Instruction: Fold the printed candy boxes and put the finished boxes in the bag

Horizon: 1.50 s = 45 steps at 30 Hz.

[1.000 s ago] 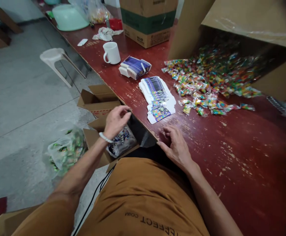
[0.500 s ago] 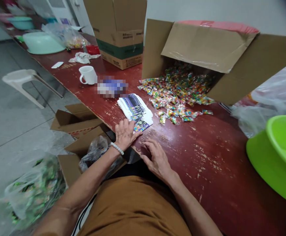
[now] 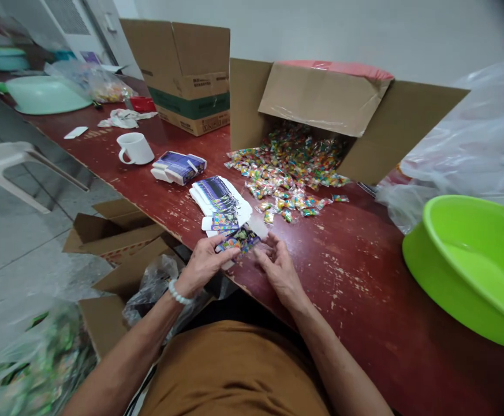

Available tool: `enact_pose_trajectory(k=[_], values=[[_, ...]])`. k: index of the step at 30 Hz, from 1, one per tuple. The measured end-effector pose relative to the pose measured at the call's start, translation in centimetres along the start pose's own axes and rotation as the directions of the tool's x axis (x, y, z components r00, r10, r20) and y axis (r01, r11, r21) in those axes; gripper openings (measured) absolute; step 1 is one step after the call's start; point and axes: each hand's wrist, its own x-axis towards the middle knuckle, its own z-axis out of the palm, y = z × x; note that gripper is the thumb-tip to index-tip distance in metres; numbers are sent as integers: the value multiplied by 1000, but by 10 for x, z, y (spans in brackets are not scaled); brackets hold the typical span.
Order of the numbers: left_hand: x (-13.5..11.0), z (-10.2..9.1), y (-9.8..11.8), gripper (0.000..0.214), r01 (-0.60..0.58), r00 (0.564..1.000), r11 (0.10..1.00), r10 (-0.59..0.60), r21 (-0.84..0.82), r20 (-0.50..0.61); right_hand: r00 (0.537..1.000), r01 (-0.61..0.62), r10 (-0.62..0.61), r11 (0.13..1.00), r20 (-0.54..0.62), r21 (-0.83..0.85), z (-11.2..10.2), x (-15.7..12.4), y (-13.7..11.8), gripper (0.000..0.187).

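Observation:
My left hand pinches the left end of a small printed carton, dark with bright coloured balls on it, just above the table's front edge. At the carton's right end, my right hand has its thumb and curled fingers at the flap; the exact contact is partly hidden. Just beyond lies a fanned stack of flat cartons of the same print, with white edges. Several more purple cartons lie in a pile behind that stack. Wrapped candies spill from a tipped cardboard box farther back.
A white mug stands at the left on the red table. A taller cardboard box is behind it. The green basin sits at the right. Open boxes and a plastic stool are below on the left.
My left hand has gone from resting on the stack to gripping one carton off its near end. My right hand has come up to that carton's right end. The view has turned rightward.

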Motion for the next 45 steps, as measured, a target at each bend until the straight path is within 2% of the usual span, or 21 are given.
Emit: enact_pose_trajectory(k=[1,2,4,6,8,10,13,16,19,22,24,26,28,29,31,33,34,37,42,45], values=[[-6,0,4,36,66,989,984,-43,-164,139,1000,12,-13,999,15,53,0,0,-5,48],[-12,-1,7,39,148,954,945,-59,-290,294,999,20,-23,996,37,83,1,0,-9,41],[-21,-1,13,48,288,835,861,-11,-419,550,994,-1,-8,996,109,85,1,-5,-16,31],[-27,2,17,50,370,733,793,71,-485,676,981,-40,28,997,191,61,1,-12,-21,30],[-31,7,17,46,425,698,737,103,-525,709,964,-57,41,997,264,53,1,-19,-25,32],[-34,15,17,44,466,706,689,89,-555,703,943,-88,65,995,326,55,1,-25,-29,42],[-38,23,20,48,474,776,626,36,-619,630,902,-172,126,982,413,78,1,-29,-33,68],[-42,25,25,51,404,831,663,22,-631,555,914,-131,78,986,398,107,1,-29,-31,79],[-42,25,25,56,294,868,727,69,-620,492,929,-63,23,993,369,97,0,-26,-24,79],[-39,28,22,62,210,895,743,116,-636,431,931,-11,-8,999,364,49,-1,-26,-19,75],[-37,29,23,64,189,891,743,145,-642,429,947,96,-86,995,308,-17,-1,-27,-19,70],[-38,28,26,68,185,883,747,158,-638,441,954,269,-241,949,178,-161,-1,-29,-23,62],[-39,25,32,69,179,879,783,145,-596,454,902,424,-422,821,96,-382,-2,-31,-31,48],[-39,22,34,68,168,876,816,133,-553,463,866,476,-487,732,114,-488,-3,-32,-36,41],[-40,18,38,68,130,869,888,113,-442,481,816,548,-523,568,246,-613,-6,-31,-46,28],[-39,16,39,70,80,866,939,101,-335,489,797,594,-476,500,372,-630,-11,-30,-54,21],[-39,15,39,70,59,865,953,99,-296,491,796,602,-443,507,413,-617,-13,-28,-57,18],[-37,14,37,69,43,852,967,95,-249,515,812,579,-358,597,461,-555,-19,-25,-63,7],[-32,15,31,68,115,799,966,48,-230,600,789,585,-297,632,538,-509,-25,-24,-67,11],[-29,18,29,65,197,772,947,11,-255,636,817,474,-139,716,560,-514,-27,-20,-67,10]])
